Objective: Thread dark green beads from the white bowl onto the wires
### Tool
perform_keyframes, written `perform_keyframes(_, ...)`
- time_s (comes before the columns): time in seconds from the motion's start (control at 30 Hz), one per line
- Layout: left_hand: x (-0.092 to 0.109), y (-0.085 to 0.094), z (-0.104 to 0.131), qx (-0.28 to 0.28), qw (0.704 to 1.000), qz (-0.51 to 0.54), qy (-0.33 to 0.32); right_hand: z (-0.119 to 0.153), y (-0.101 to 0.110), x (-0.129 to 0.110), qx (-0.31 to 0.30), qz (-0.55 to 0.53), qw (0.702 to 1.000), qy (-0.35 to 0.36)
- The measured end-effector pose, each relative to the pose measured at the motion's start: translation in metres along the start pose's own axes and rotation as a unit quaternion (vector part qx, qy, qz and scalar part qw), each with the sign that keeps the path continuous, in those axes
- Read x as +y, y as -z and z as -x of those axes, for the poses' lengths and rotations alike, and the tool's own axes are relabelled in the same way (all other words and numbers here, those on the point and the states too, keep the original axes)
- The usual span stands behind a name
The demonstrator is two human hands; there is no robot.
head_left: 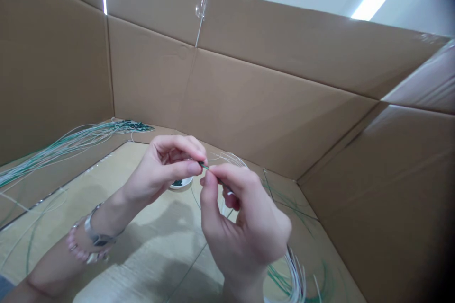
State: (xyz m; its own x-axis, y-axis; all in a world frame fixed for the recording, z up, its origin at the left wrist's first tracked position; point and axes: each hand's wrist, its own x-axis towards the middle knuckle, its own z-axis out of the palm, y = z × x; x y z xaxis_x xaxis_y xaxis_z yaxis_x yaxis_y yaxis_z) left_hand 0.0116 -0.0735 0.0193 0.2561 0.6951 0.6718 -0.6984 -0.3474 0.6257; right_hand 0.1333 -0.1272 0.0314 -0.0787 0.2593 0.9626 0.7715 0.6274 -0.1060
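My left hand (165,165) is closed in a pinch between thumb and forefinger on a small dark green piece, whose exact kind I cannot make out. My right hand (245,213), also pinching, grips a thin green wire (206,167) right beside it. The fingertips of both hands almost meet, and the wire's end runs into the dark piece or lies against it; I cannot tell which. Behind the hands, partly hidden, sits a small white bowl (187,182) with dark green pieces (177,182) in it.
Tall cardboard walls (249,99) enclose the pale work board (131,265). A long bundle of green and white wires (81,142) lies along the left side. More wires (293,272) curve at the lower right, and loose strands lie along the right edge.
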Motion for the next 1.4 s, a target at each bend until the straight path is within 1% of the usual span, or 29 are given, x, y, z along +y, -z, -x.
perform_keyframes(0.1, 0.001, 0.002, 0.001, 0.008, 0.998, -0.056, -0.026, 0.0, -0.001, 0.0, 0.0, 0.005, 1.0, 0.001)
perform_keyframes(0.17, 0.003, 0.003, 0.001, 0.009, 0.993, -0.107, -0.057, -0.001, -0.001, 0.001, -0.002, 0.006, 1.0, 0.004)
perform_keyframes(0.23, 0.006, 0.003, 0.002, 0.01, 0.982, -0.167, -0.087, 0.0, -0.001, 0.002, -0.007, 0.009, 1.0, 0.014)
perform_keyframes(0.33, 0.011, 0.002, 0.004, 0.018, 0.959, -0.256, -0.125, 0.0, -0.001, 0.003, -0.015, 0.016, 1.0, 0.021)
perform_keyframes(0.4, 0.014, 0.002, 0.006, 0.019, 0.947, -0.289, -0.138, 0.0, -0.001, 0.002, -0.016, 0.008, 1.0, 0.017)
perform_keyframes(0.47, 0.015, 0.002, 0.006, 0.021, 0.945, -0.294, -0.141, 0.0, -0.002, 0.002, -0.016, -0.011, 1.0, 0.009)
perform_keyframes(0.6, 0.014, 0.003, 0.006, 0.021, 0.956, -0.265, -0.121, -0.001, -0.003, 0.005, -0.037, -0.079, 0.996, 0.001)
perform_keyframes(0.67, 0.014, 0.003, 0.006, 0.02, 0.961, -0.253, -0.112, -0.001, -0.004, 0.006, -0.059, -0.136, 0.989, -0.007)
perform_keyframes(0.77, 0.014, 0.003, 0.007, 0.025, 0.961, -0.254, -0.109, 0.004, -0.006, 0.008, -0.084, -0.209, 0.973, -0.049)
perform_keyframes(0.87, 0.014, 0.001, 0.009, 0.025, 0.955, -0.275, -0.107, 0.009, -0.009, 0.009, -0.081, -0.221, 0.969, -0.077)
perform_keyframes(1.0, 0.013, 0.0, 0.011, 0.024, 0.946, -0.304, -0.11, 0.011, -0.014, 0.009, -0.099, -0.226, 0.964, -0.094)
perform_keyframes(1.07, 0.013, 0.001, 0.011, 0.042, 0.943, -0.31, -0.114, 0.008, -0.014, 0.01, -0.085, -0.236, 0.963, -0.095)
perform_keyframes(1.13, 0.014, 0.003, 0.01, 0.062, 0.94, -0.312, -0.122, 0.005, -0.013, 0.012, -0.059, -0.219, 0.971, -0.078)
perform_keyframes(1.27, 0.016, 0.005, 0.011, 0.079, 0.928, -0.328, -0.155, -0.002, -0.007, 0.013, 0.006, -0.135, 0.991, -0.012)
perform_keyframes(1.33, 0.017, 0.005, 0.012, 0.085, 0.915, -0.353, -0.175, -0.004, -0.004, 0.013, 0.044, -0.096, 0.994, 0.007)
perform_keyframes(1.4, 0.018, 0.004, 0.014, 0.089, 0.905, -0.373, -0.186, -0.005, -0.002, 0.012, 0.065, -0.07, 0.995, 0.026)
